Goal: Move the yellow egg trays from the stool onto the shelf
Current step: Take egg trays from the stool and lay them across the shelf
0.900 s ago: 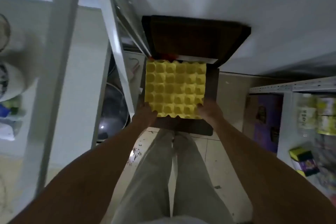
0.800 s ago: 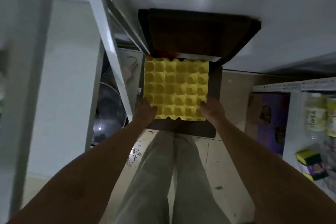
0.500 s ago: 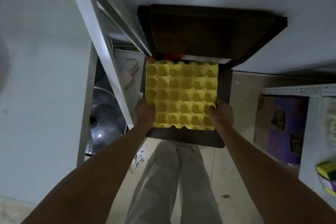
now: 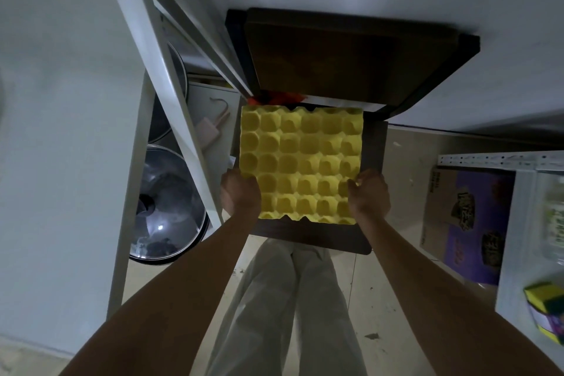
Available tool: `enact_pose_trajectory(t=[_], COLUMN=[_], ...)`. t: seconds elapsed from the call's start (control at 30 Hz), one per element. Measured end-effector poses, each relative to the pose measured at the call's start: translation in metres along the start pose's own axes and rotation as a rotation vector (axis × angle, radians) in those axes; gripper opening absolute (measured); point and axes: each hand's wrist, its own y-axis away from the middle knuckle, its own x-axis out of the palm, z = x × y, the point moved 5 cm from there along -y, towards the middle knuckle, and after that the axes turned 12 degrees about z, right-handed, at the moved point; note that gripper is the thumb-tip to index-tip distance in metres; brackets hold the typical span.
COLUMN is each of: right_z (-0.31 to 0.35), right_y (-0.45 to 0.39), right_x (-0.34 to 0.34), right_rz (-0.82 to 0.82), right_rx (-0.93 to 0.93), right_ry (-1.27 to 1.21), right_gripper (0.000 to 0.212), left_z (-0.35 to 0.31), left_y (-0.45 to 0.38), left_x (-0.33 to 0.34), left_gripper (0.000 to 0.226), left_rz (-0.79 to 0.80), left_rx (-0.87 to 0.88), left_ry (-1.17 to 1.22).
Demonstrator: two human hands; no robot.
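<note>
Currently the yellow egg tray (image 4: 300,162) is clamped at its near corners by the left hand (image 4: 241,192) and right hand (image 4: 369,194), directly above the dark stool (image 4: 311,236). Shelf placement is not yet done; the transfer is judged barely begun.

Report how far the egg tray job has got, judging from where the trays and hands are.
Done: nothing visibly on a shelf yet. In hand: the left hand and right hand grip the near corners of the yellow egg trays, which sit over the dark stool; whether they are lifted clear is unclear. Left: carrying them to the shelf.
</note>
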Motion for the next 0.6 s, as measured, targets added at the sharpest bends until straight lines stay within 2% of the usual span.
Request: enact_pose_trajectory(t=[0.43, 0.6], right_z=[-0.01, -0.018], right_y=[-0.015, -0.019], right_x=[-0.006, -0.009], right_rz=[0.042, 0.056], right_rx=[-0.099, -0.142], right_ry=[0.027, 0.056], right_gripper=[0.016, 0.015], left_z=[0.007, 0.011], left_y=[-0.02, -0.018], left_x=[0.0, 0.005], left_gripper=[0.012, 0.009], left_rz=[-0.163, -0.157], left_rx=[-0.01, 0.049], left_ry=[-0.141, -0.276])
